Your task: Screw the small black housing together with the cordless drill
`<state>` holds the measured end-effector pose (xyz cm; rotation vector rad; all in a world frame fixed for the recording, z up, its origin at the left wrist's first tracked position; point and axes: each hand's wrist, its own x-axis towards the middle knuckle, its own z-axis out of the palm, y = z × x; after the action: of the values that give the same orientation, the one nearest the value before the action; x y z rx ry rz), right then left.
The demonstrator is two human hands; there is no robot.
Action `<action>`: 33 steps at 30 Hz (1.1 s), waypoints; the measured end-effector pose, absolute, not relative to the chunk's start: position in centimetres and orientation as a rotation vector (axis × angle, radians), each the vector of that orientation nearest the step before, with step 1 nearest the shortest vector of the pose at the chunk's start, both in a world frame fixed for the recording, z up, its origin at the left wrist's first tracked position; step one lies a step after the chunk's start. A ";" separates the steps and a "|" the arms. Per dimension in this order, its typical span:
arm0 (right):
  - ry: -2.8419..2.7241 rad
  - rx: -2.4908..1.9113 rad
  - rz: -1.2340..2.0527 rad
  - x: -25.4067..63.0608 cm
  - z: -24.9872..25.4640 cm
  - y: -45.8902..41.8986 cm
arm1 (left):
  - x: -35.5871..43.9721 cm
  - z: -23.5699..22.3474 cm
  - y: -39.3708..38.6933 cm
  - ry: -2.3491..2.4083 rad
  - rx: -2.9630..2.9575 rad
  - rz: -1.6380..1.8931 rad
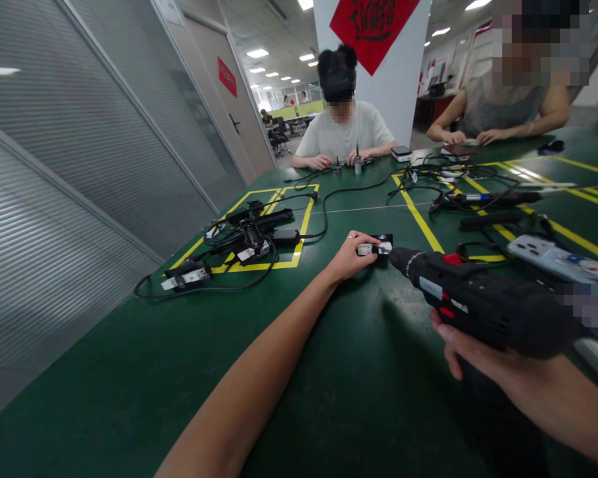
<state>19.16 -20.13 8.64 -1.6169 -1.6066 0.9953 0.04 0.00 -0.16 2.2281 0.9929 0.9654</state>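
My right hand [498,372] is wrapped round the grip of a black cordless drill [478,299] with red switches. The drill's chuck points left and away, toward my left hand [353,255]. On the table, the fingers of that left hand are closed on a small white piece [373,249]. A dark flat piece [386,239] lies just behind it. The chuck's nose comes close to the white piece; whether a bit touches it I cannot make out. The drill's lower grip is partly hidden by my hand.
Black devices with cables [249,232] lie at the left within yellow tape on the green table [303,372]. More cables, a soldering-iron-like tool [498,198] and a power strip [563,259] are at the right. Two people [346,126] sit across the table.
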 end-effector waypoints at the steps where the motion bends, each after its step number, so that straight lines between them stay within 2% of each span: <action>1: -1.610 -1.634 0.999 19.2 8.5 -20.1 | 0.0 -0.2 0.0 0.991 2.226 0.967; 10: -1.696 -1.655 0.927 19.7 8.2 -20.1 | 0.0 -0.3 0.1 0.975 2.218 0.980; 33: -1.604 -1.571 1.079 20.2 7.2 -20.3 | 0.0 -0.3 0.0 1.003 2.216 0.991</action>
<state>20.16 -20.30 7.22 -1.5705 -1.6041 1.0790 0.01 0.03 -0.28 2.2160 1.0033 0.9908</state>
